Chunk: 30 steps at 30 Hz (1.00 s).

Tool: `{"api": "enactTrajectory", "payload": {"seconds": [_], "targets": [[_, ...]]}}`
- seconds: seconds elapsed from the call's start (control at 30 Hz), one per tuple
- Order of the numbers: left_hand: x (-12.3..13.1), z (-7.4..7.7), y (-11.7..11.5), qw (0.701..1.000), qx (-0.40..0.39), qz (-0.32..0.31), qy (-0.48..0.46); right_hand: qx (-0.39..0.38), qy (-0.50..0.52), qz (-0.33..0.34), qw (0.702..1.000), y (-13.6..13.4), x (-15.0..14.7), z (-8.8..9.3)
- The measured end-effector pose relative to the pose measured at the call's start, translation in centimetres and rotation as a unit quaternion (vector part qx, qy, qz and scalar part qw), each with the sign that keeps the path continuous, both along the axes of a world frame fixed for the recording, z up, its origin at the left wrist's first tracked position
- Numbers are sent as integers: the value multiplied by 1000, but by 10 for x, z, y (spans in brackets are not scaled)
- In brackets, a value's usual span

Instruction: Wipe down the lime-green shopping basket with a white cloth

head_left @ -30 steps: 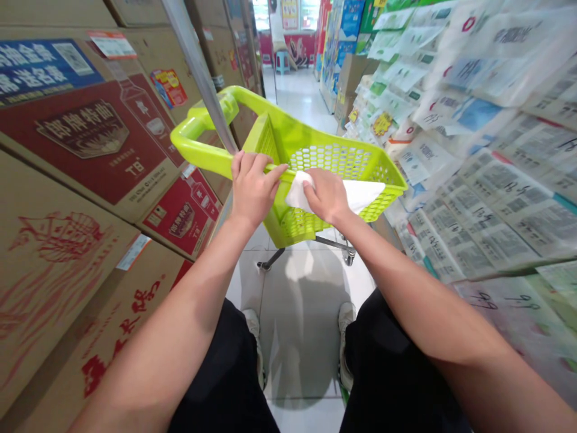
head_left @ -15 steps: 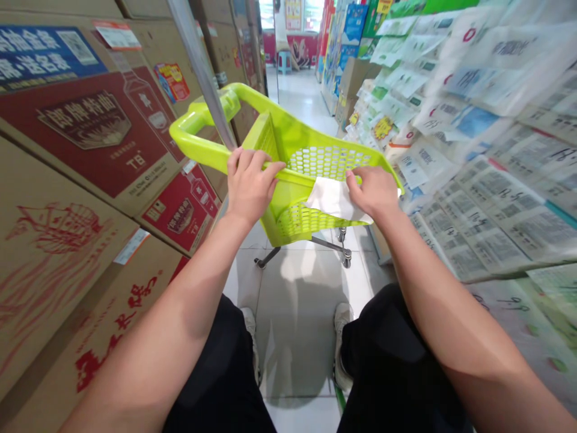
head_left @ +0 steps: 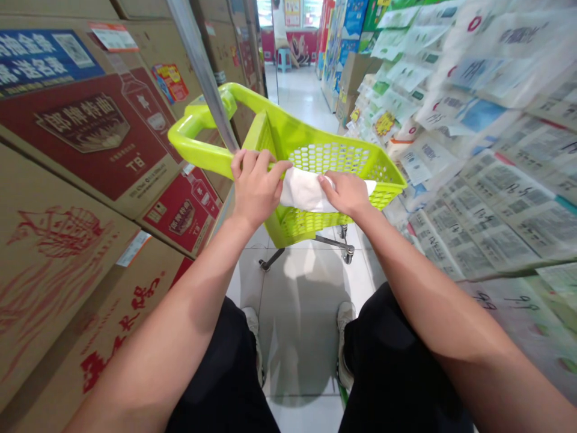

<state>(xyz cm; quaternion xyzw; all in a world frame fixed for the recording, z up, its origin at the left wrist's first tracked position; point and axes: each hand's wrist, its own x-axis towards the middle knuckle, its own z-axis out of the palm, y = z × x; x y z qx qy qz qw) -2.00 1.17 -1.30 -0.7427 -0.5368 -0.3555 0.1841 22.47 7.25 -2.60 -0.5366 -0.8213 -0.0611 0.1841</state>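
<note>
A lime-green plastic shopping cart (head_left: 315,141) stands in front of me in a narrow aisle. My left hand (head_left: 255,186) is closed round its near rim, fingers curled over the edge. My right hand (head_left: 347,192) presses a white cloth (head_left: 304,189) against that same rim, just right of my left hand, with its fingers bent over the cloth. The cloth lies along the rim between the two hands and reaches past my right hand. The cart's looped handle (head_left: 198,135) points away to the left.
Stacked cardboard boxes (head_left: 90,156) wall the left side, with a metal pole (head_left: 201,66) leaning by the cart. Shelves of packaged paper goods (head_left: 473,120) line the right. The white tiled floor (head_left: 302,300) runs ahead to a blue stool (head_left: 283,60).
My right hand has slid the cloth leftward along the rim, from the cart's right corner back toward my left hand. My left hand has kept its grip on the rim.
</note>
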Motion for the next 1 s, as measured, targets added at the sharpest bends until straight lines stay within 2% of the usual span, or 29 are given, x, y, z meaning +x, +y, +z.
{"api": "enactTrajectory", "payload": {"seconds": [0.07,0.23,0.3,0.37,0.5,0.63,0.7,0.77,0.83,0.93,1.0], "targets": [[-3,1,-2,1000,-3,-3,10,-10,-4,-24,1000,5,14,-1],[-5,2,-3,1000,-4,-5,15,-34,20,-179,983,24,72,-9],[-2,1,-2,1000,2,-4,10,-34,36,-211,976,28,82,-11],[1,0,-1,1000,4,-2,2,-30,44,-220,974,27,80,-11],[6,-1,-1,1000,9,6,-13,-26,43,-172,984,14,47,-7],[7,0,-3,1000,19,17,-2,-2,25,-49,998,-5,9,-3],[6,0,-4,1000,15,18,1,5,18,-2,1000,-9,0,0],[3,0,-4,1000,10,14,2,-8,16,-1,1000,-5,3,2],[0,-1,-5,1000,6,7,4,-32,21,-52,998,4,18,3],[-2,-2,-5,1000,7,1,7,-46,52,-165,984,21,49,1],[0,-3,-5,1000,4,-1,6,-43,71,-206,975,27,61,-2]]}}
